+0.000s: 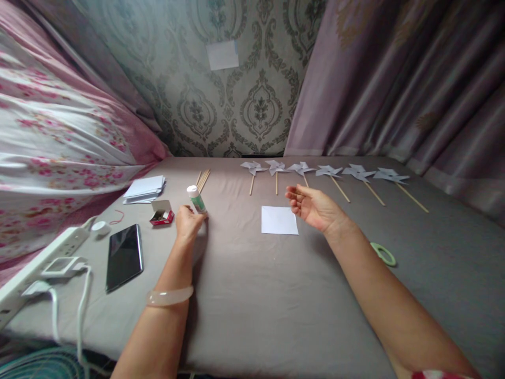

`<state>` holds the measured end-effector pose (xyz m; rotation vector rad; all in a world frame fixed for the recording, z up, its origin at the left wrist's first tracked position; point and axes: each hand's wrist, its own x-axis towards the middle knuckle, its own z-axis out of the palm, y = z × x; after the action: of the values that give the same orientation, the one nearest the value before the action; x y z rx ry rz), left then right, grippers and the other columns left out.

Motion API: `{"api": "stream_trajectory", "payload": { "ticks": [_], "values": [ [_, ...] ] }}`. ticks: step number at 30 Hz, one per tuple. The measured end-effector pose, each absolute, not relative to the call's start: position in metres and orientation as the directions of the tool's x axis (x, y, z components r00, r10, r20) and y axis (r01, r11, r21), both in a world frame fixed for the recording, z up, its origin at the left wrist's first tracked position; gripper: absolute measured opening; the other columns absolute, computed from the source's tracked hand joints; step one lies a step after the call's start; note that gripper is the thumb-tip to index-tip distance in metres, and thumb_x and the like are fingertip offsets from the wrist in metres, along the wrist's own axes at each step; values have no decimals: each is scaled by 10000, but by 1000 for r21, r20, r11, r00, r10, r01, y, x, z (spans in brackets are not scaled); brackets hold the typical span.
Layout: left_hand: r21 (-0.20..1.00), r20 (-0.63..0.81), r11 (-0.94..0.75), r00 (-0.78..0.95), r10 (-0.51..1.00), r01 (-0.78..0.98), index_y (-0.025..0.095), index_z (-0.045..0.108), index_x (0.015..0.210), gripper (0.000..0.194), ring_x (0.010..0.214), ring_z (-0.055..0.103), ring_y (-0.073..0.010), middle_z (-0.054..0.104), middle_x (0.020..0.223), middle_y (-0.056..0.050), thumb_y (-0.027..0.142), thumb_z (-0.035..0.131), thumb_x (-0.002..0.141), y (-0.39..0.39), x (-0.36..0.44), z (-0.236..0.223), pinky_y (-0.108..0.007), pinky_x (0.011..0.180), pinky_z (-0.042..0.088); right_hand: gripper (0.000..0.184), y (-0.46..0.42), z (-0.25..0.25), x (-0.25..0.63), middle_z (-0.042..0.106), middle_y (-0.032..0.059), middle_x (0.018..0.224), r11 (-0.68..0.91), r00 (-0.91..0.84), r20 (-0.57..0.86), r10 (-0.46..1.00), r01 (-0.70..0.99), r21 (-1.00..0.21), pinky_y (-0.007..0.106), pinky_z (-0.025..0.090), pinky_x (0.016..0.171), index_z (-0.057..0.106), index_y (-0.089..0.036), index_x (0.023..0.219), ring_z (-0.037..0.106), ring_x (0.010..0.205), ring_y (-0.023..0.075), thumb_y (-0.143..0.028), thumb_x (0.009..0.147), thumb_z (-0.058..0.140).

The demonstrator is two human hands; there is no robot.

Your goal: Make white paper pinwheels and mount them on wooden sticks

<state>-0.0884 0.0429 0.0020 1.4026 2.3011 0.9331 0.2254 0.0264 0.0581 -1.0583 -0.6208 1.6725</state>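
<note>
glue stick (197, 202) with a white cap and green label, in the head view, stands slightly tilted on the grey cloth (244, 305), left of the middle. the left hand (188, 222) pinches it near its lower end, the thumb at its base; a pale bangle (168, 298) circles that forearm. the right hand (311, 208) is raised with loosely curled fingers apart from the thumb, holding nothing, beside the right edge of a square of white paper (278, 221). behind these, six paper pinwheels (302, 168) on wooden sticks lie in a row. a few loose wooden sticks (204, 180) lie just beyond the glue stick. to the left are a stack of white paper (144, 189), an open red box (161, 217), and a smartphone (124, 258) near a power strip (73, 241).
</note>
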Motion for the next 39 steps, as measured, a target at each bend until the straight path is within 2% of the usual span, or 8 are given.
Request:
{"api": "stream_trajectory", "payload": {
  "ticks": [2,5,9,12,17,21,30,39],
  "values": [
    [587,59,379,-505,861,715,86,558,970,431,882,596,-274,606,855,-99,287,703,618,31,-86,2,-344,739,428,226,27,56,224,658,13,688,-332,-69,-336,939,-429,-840,158,404,467,640,-151,765,526,515,58,-196,912,476],
    [454,103,297,-381,919,840,100,583,993,379,908,604,-273,630,881,-106,330,653,699,5,-82,2,-359,784,451,167,27,49,221,677,14,732,-278,14,-294,956,-278,-919,178,416,521,655,-166,751,552,579,73,-175,867,534],
    [399,272,-146,36,962,905,158,638,932,225,960,608,-251,658,1004,-109,335,592,801,-18,-64,3,-371,865,460,115,25,33,217,711,25,796,-150,66,-142,988,126,-981,221,430,638,690,-164,748,587,690,110,-178,812,596],
    [401,361,-517,388,848,756,198,656,927,159,1004,591,-225,679,1044,-73,313,600,833,-14,-38,6,-378,913,448,115,17,17,217,727,49,847,-17,15,-11,1000,450,-893,274,433,730,718,-159,816,616,770,156,-181,796,607],
    [387,331,-742,669,666,547,184,671,929,162,959,606,-213,702,990,-71,304,645,824,14,10,2,-370,894,462,105,-10,-5,212,719,43,1024,153,-56,178,982,789,-595,358,385,865,717,-216,871,585,1006,232,-229,778,669],
    [392,310,-763,708,635,513,160,674,914,216,953,620,-212,694,981,-97,342,675,800,28,30,-4,-343,876,475,127,-26,-16,205,710,42,1009,203,-97,244,965,866,-457,355,368,823,685,-214,907,564,1003,242,-259,788,689],
    [473,329,-756,706,628,453,161,655,967,247,952,626,-198,683,1006,-80,303,704,771,35,19,-20,-313,867,487,89,-29,-17,208,697,37,965,355,-246,336,909,880,-316,345,337,827,672,-208,912,572,959,205,-268,853,641],
    [389,338,-803,740,581,452,169,658,895,112,908,610,-191,686,959,-73,251,615,832,35,20,-22,-317,851,494,107,-32,-13,206,683,50,908,448,-389,376,841,890,-81,351,309,858,663,-171,875,580,883,181,-163,899,558]
  ]
}}
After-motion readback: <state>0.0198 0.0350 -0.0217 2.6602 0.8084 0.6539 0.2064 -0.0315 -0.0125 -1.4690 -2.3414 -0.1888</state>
